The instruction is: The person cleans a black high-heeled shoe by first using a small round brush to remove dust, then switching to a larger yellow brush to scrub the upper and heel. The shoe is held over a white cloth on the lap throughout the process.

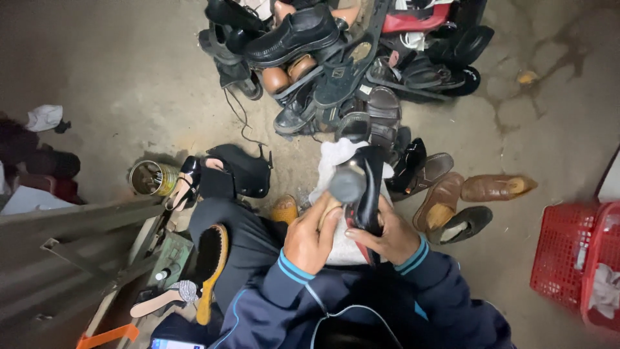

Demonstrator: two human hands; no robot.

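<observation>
Head cam, looking down at lap. Both hands on a glossy black high-heeled shoe, held upside down just above the knees, heel tip toward camera, blurred. Left hand closed around the lower part of the shoe, thumb up against it. Right hand clamped on the other side, fingers wrapped over the edge. A white cloth lies under and behind the shoe, draped over the lap; can't tell which hand, if either, pinches it. Sleeves are dark navy with light blue cuff stripes. Left of the hands: wooden shoe brush with dark bristles resting on the dark trouser leg, a second black heeled shoe on the concrete floor just beyond the knee, a round open metal tin beside it. Near the knee, a small tan shoe toe. Right of the hands: pair of brown leather loafers and a dark flat shoe, close together on the floor. Top of frame: big pile of mixed black and brown shoes and sandals, well apart from the hands. Far right edge: red plastic mesh basket.
</observation>
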